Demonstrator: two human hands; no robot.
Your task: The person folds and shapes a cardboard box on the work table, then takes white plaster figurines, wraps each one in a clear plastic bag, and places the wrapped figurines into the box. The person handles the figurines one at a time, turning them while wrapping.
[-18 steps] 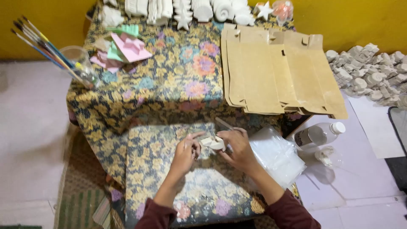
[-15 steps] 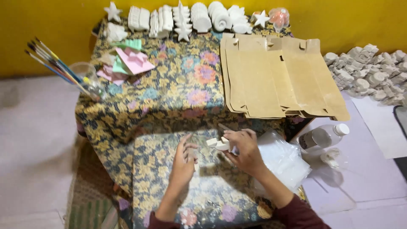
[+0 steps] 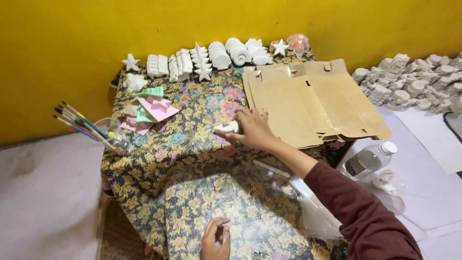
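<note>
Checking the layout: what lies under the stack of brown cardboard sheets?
The cardboard sheets rest on the flowered cloth, overhanging its right edge. Whatever lies beneath them is covered.

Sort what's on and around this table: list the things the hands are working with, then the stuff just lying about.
In hand:
right hand holding a small white plaster piece
left hand low over the floral cloth

Lying about:
row of white plaster figures
brown paper bags
paintbrushes
coloured paper pieces
plastic bottle

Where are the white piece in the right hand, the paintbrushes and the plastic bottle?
white piece (image 3: 227, 128): head view, its rounded body.
paintbrushes (image 3: 79, 123): head view, mid handles.
plastic bottle (image 3: 370, 160): head view, clear side.
</note>
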